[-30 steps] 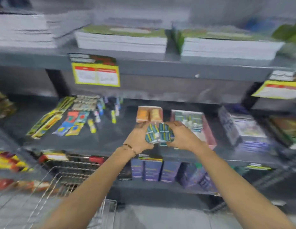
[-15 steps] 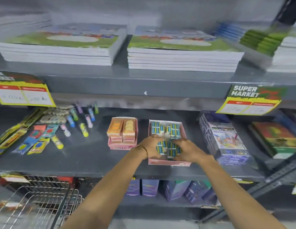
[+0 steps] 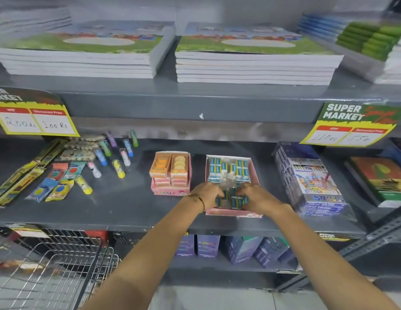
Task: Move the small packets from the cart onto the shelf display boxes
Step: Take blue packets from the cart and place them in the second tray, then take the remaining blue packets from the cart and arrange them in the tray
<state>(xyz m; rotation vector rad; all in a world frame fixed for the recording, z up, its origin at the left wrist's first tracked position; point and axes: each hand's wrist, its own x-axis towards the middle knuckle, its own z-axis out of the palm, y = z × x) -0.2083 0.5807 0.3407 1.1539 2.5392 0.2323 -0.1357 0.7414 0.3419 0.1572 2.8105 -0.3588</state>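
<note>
Blue-green small packets (image 3: 232, 199) clamped between left hand (image 3: 207, 194) and right hand (image 3: 255, 198), poised over pink display box (image 3: 233, 212), filled rows toward twelve o'clock.

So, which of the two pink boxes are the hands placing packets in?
The right pink box, holding blue packets; the left one holds orange ones, untouched.

At mid-frame the grey shelf (image 3: 127, 204) lies bare between the scattered glue sticks (image 3: 119, 168) at left and the orange eraser box (image 3: 171, 173). A narrow bare strip separates that box from the pink display box (image 3: 234, 212), whose front end both hands fill. The crayon packs (image 3: 311, 182) crowd its right side. The upper shelf edge (image 3: 195, 106) overhangs everything.
</note>
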